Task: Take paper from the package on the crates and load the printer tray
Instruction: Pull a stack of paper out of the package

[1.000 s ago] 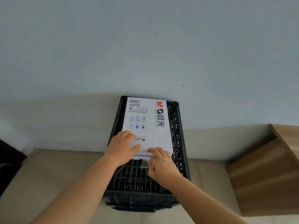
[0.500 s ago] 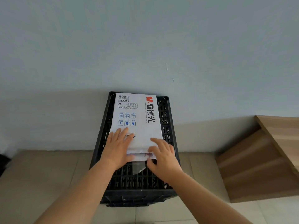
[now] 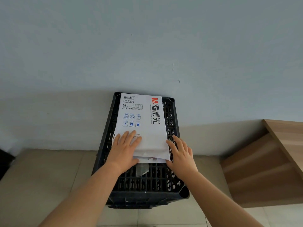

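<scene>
- Left hand (image 3: 125,149): lies flat, palm down, fingers spread, on the near left part of the paper package (image 3: 144,123); it presses on the wrapper and grips nothing.
- Right hand (image 3: 182,153): open, fingers extended, set against the near right edge of the package, partly over the crate's rim; nothing is held.
- Paper package: a white printed ream wrapper lying flat on top of the black plastic crate (image 3: 170,182). Its long axis runs straight away from the person toward the wall (image 3: 147,46), the far end nearly at the crate's back rim.
- Open end: the near short end faces the hands; white sheet edges (image 3: 150,159) show under the wrapper flap, with a scrap of clear film (image 3: 141,171) hanging just below on the crate's grid.
- Key relation: the opening lies between the two hands, about equally near to each; by judgement, sheets would be drawn out toward the person, along the long axis.
- Surroundings: tiled floor (image 3: 41,177) beneath; a wooden shelf unit (image 3: 270,161) well apart on the right. No printer is in view.
</scene>
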Motion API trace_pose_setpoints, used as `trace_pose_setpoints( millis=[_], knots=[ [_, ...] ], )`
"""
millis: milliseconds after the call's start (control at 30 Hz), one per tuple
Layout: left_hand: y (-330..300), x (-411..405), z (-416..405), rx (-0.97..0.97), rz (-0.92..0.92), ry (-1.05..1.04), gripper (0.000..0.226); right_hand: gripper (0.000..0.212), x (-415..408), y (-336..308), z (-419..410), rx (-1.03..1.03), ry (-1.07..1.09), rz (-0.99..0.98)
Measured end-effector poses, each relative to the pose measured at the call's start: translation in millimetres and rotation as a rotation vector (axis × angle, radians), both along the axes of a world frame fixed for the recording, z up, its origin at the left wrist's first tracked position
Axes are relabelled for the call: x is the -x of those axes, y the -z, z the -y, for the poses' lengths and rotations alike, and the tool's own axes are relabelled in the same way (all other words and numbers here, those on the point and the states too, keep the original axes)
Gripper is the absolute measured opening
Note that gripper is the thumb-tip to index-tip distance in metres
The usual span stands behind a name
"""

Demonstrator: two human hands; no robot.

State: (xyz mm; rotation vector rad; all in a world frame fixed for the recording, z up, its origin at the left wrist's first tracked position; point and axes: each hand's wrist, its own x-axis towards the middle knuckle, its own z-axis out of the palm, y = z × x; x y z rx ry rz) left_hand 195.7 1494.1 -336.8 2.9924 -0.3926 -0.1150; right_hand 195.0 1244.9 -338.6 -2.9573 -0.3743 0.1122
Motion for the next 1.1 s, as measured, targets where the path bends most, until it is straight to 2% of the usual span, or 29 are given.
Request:
trace_pose_setpoints(
  millis=[267, 467, 633, 767, 900, 967, 1100],
  knots=[
    [0.4, -0.6, 3.8, 0.043, 0.114, 0.078, 0.062, 0.07, 5.6, -1.9, 3.0, -0.042, 0.076, -0.012],
    [-13.4, -2.5, -4.0, 0.168, 0.219, 0.211, 0.042, 0.073, 3.3, -6.7, 3.5, -0.081, 0.087, -0.036],
    [-34.6, -16.0, 1.0, 0.124, 0.119, 0.212, 0.046, 0.07, 4.2, -10.1, -6.4, -0.169, 0.071, -0.053],
    [-45.0, -24.9, 5.8, 0.049, 0.125, 0.198, 0.042, 0.066, -3.3, -21.9, -24.1, -0.272, 0.03, -0.009],
    [-52.1, -27.5, 7.0, 0.058, 0.109, 0.176, 0.043, 0.061, -18.5, -37.7, -44.9, -0.345, 0.008, -0.007],
    [-53.4, -23.3, 5.8, 0.117, 0.171, 0.165, 0.04, 0.059, -23.1, -41.5, -51.4, -0.377, 0.0, -0.02],
    [-58.8, -5.4, -1.2, 0.167, 0.417, 0.1, 0.032, 0.053, -29.1, -46.5, -54.4, -0.417, 0.028, -0.063]
  ],
)
